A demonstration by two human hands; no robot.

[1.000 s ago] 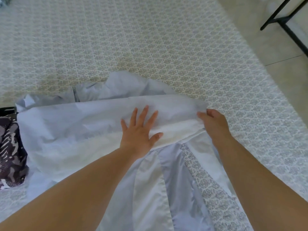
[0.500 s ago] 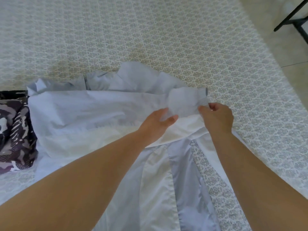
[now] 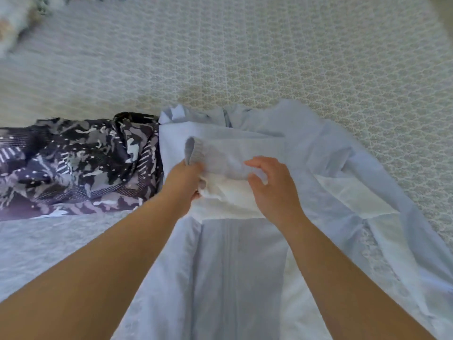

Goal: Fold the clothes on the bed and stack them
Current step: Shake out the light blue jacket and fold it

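my forearms reached out over the near part of the pale blue garment (image 3: pixel 235 278), which lay spread along the bed (image 3: pixel 269 57) with a zip line running up its middle. my left hand (image 3: pixel 182 181) pinched the ribbed cuff (image 3: pixel 193 150) at the end of a folded-over band of the fabric, fingers curled round it. my right hand (image 3: pixel 274 187) was just beside it, fingers bent over the same band, touching the cloth; i couldn't tell whether they really gripped it. white lining (image 3: pixel 348 195) showed at the right where the cloth was turned back. to the left, touching the blue garment's edge, lay a dark patterned garment (image 3: pixel 78 165), crumpled. beyond both stretched the patterned bedspread, and something pale and blurred (image 3: pixel 14 23) sat at the far left corner.
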